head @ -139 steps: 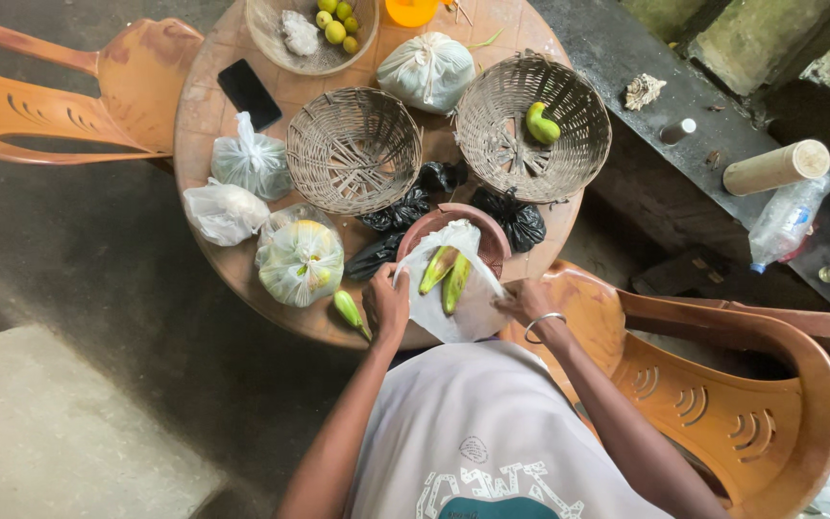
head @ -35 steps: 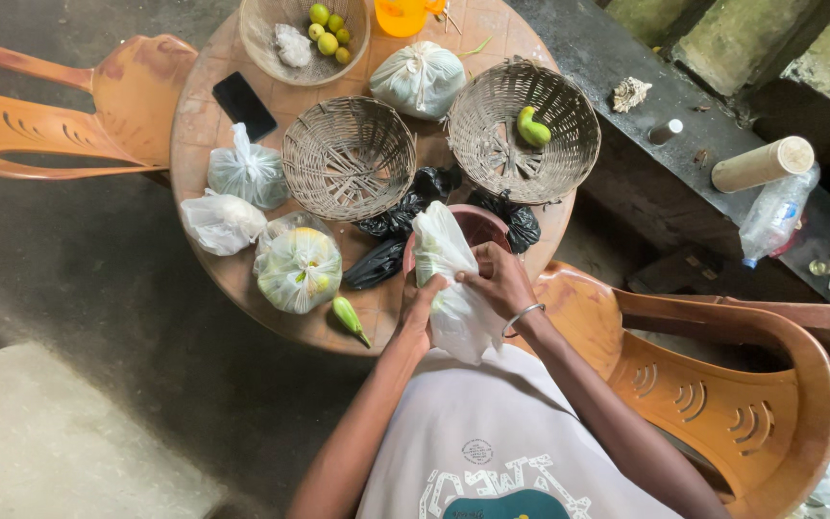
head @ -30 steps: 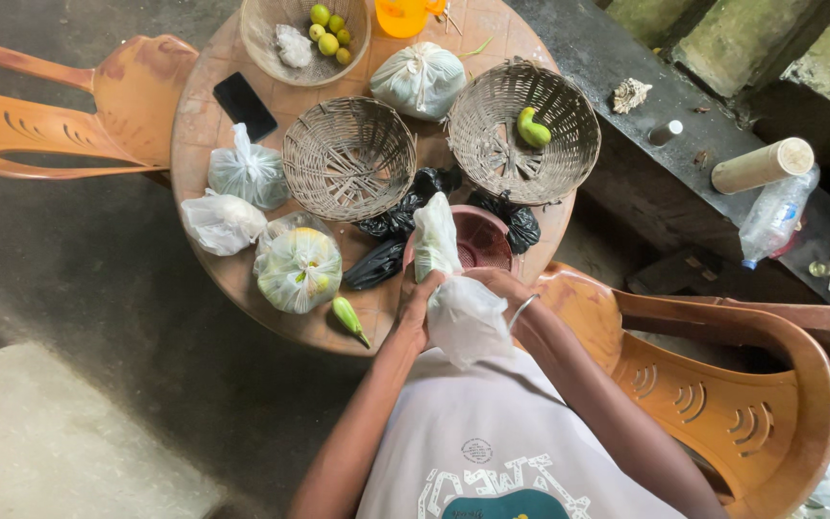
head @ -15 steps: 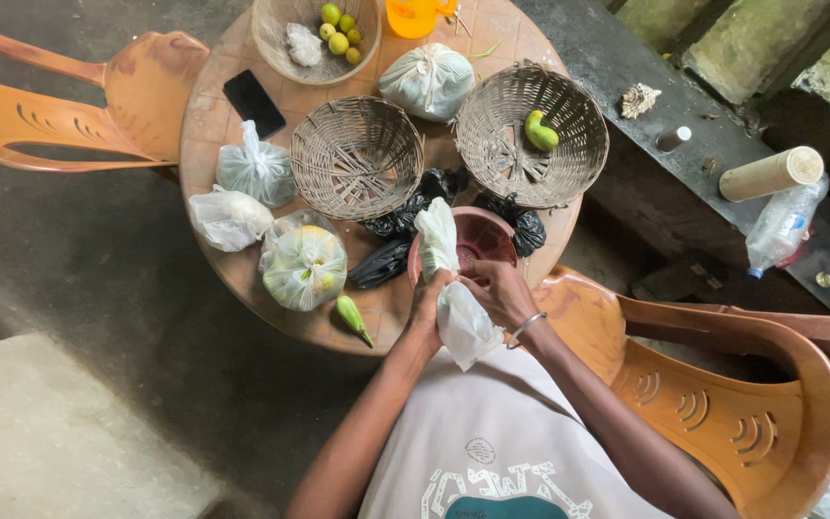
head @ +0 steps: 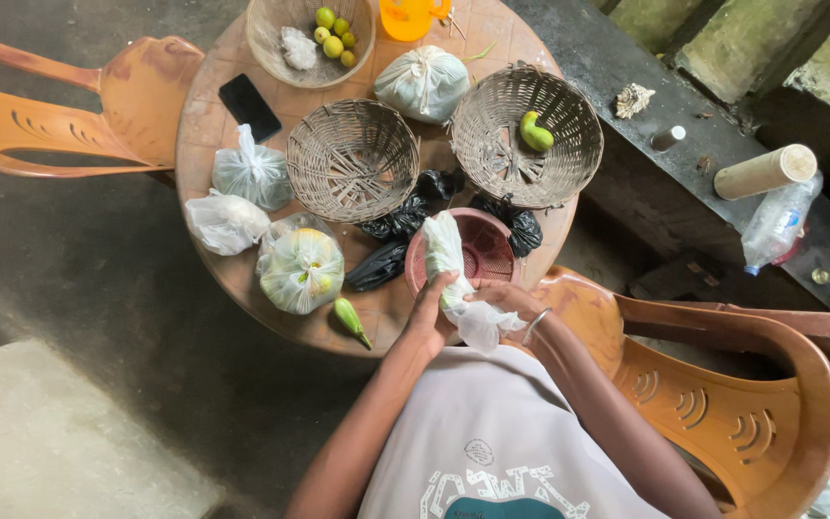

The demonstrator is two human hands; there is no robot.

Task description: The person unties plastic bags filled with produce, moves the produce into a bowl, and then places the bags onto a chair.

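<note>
A white plastic bag (head: 453, 279) is gripped by both hands at the near edge of the round table (head: 206, 115), just above the person's lap. The left hand (head: 431, 309) is closed around the bag's mid section, fingers wrapped tight. The right hand (head: 504, 300), w/ a metal bangle (head: 536, 325) at the wrist, is closed on the loose lower part of the bag, fingers curled over the plastic. The bag's filled upper end is laid over the rim of a reddish plastic bowl (head: 484, 252); contents cannot be told.

Left of the hands, a green pod-shaped vegetable (head: 349, 316) is seen lying on the table edge, w/ a clear bag of produce (head: 301, 268) just beyond it. Black plastic bags (head: 398, 231) are bunched between the bowl and two wicker baskets. The left basket (head: 353, 159) is empty; in the right basket (head: 527, 135) one green vegetable (head: 533, 133) is held. Two small knotted white bags (head: 237, 197) are placed at the table's left side, a black phone (head: 250, 108) beyond them. Farthest: a tied white sack (head: 422, 83), a shallow bowl w/ limes (head: 330, 32), an orange cup (head: 409, 15). Orange plastic chairs (head: 742, 384) are set at both sides.
</note>
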